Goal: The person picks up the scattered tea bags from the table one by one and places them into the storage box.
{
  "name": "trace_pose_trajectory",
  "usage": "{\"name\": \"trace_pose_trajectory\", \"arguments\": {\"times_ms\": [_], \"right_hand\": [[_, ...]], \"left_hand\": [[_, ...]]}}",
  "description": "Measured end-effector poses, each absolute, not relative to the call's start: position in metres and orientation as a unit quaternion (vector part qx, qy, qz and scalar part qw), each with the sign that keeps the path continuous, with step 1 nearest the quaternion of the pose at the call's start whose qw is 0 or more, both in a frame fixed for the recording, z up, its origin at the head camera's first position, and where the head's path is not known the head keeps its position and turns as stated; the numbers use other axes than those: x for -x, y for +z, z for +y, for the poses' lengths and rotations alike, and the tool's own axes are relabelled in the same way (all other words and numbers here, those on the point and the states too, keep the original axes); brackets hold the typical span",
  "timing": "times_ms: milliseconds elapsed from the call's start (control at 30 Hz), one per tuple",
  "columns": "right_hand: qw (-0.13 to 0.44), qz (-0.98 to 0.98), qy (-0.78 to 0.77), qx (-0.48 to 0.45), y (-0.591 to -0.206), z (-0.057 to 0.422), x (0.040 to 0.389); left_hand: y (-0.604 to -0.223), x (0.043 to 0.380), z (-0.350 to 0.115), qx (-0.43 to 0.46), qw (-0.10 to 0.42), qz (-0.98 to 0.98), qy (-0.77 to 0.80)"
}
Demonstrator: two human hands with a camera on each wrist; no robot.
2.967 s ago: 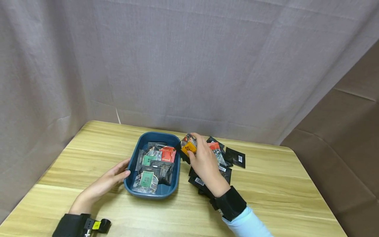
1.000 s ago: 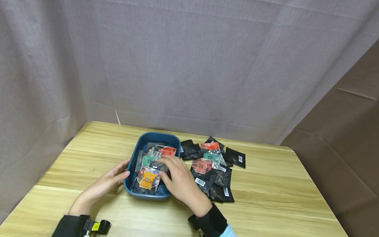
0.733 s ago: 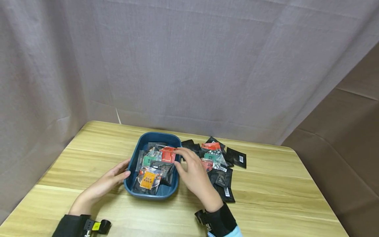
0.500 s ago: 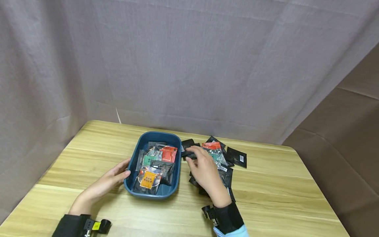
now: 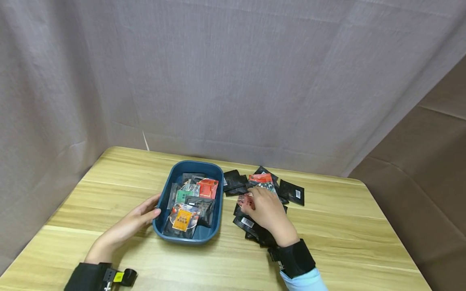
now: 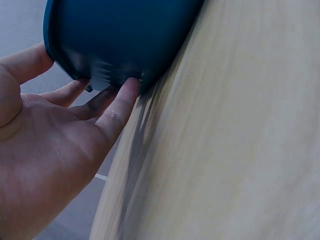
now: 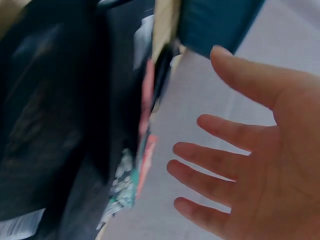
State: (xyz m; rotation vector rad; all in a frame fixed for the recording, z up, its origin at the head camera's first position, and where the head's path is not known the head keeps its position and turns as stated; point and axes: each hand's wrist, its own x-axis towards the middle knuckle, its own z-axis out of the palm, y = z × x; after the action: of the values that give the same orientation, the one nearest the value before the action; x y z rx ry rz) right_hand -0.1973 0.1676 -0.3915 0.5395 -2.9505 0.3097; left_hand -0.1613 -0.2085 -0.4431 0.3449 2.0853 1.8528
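In the head view, my left hand (image 5: 136, 216) rests against the left side of a dark blue plastic bin (image 5: 189, 238). The left wrist view shows its thumb at the bin's rim and its straight fingers touching the outer wall. My right hand (image 5: 269, 212) is over a pile of small black sachets (image 5: 251, 222); the right wrist view has its fingers spread and relaxed, holding nothing. A sachet with a pink label (image 5: 244, 200) lies by its thumb. Inside the bin are a sachet with an orange label (image 5: 182, 220), one with a red label (image 5: 208, 188), one with a green label (image 5: 185, 196) and a black one.
Two dark sachets (image 5: 234, 182) lie close to the bin's right wall. Beyond my right hand sit a red-labelled sachet (image 5: 260, 178) and, farther right, a single black sachet (image 5: 292, 192). A grey cloth (image 5: 233, 81) hangs behind the wooden table (image 5: 346, 242).
My right hand carried the orange-labelled sachet into the bin and let it go on top of a green-labelled one. It then moved right, back over the pile. The left hand stayed at the bin.
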Motion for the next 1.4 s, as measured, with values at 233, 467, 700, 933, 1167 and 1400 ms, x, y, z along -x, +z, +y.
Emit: {"name": "trace_pose_trajectory", "arguments": {"times_ms": [233,467,700,933,1167,1400], "right_hand": [[-0.044,-0.984,0.1,-0.142,-0.403,0.175,0.202],[-0.051,-0.985,0.087,-0.138,-0.413,0.176,0.204],[-0.027,-0.987,0.066,-0.144,-0.417,0.174,0.203],[0.005,-0.986,0.072,-0.153,-0.409,0.179,0.199],[0.029,-0.987,0.072,-0.144,-0.396,0.192,0.195],[0.039,-0.985,0.079,-0.149,-0.382,0.186,0.188]], "left_hand": [[-0.444,0.161,-0.208,-0.123,0.162,0.729,0.654],[-0.444,0.161,-0.209,-0.127,0.159,0.73,0.653],[-0.444,0.161,-0.209,-0.128,0.156,0.729,0.654],[-0.443,0.161,-0.208,-0.123,0.162,0.73,0.652],[-0.442,0.161,-0.207,-0.124,0.161,0.732,0.651],[-0.442,0.16,-0.208,-0.12,0.16,0.732,0.652]]}}
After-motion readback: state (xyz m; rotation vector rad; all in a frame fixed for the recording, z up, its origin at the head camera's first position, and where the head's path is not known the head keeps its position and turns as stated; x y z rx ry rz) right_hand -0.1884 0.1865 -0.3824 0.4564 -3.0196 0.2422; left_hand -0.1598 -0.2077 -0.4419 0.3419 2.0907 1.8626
